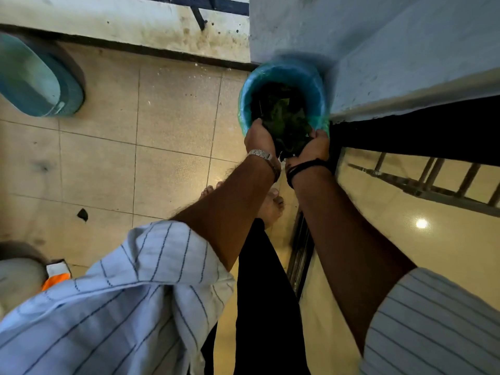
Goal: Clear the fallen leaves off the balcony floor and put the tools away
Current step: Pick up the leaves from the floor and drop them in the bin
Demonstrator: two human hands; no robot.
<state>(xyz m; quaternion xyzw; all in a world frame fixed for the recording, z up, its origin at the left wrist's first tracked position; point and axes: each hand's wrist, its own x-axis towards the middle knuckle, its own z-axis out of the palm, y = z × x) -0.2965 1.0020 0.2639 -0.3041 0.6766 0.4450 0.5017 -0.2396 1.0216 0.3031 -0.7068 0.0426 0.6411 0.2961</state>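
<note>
Blue plastic bin (284, 77), lined with a greenish bag, stood on the balcony floor (167, 125) in the corner where the pale wall (405, 50) met the low kerb (135, 25). Dark green leaves (284, 115) already lay heaped inside it.

Both hands were at the bin's near rim, cupped toward each other around a dark bundle of leaves. Left hand (259, 136), watch (261, 154) at the wrist, curled round the left side of the bundle. Right hand (316, 144), dark cord bands (305, 166) at the wrist, curled round the right side. Fingertips were hidden by the leaves.

One dark leaf (82, 214) remained on the tiles toward the floor's left side, well apart from the bin. A teal tub (38, 79) stood near the far left edge by the kerb. Something white and orange (55, 277) sat at the near left edge; I could not identify it. No broom or dustpan was in view.

Judged step: dropping a gathered handful into the bin. To do it well:
- carry the bundle past the rim and over the middle of the bin before loosening the grip, since the hands sat right at the near edge;
- part the hands low, close to the heap, so nothing drifts out;
- keep clear of the bag liner so it is not dragged off the rim;
- then go back for the stray leaf.

Judged progress: floor nearly clear; tools not yet stowed.
</note>
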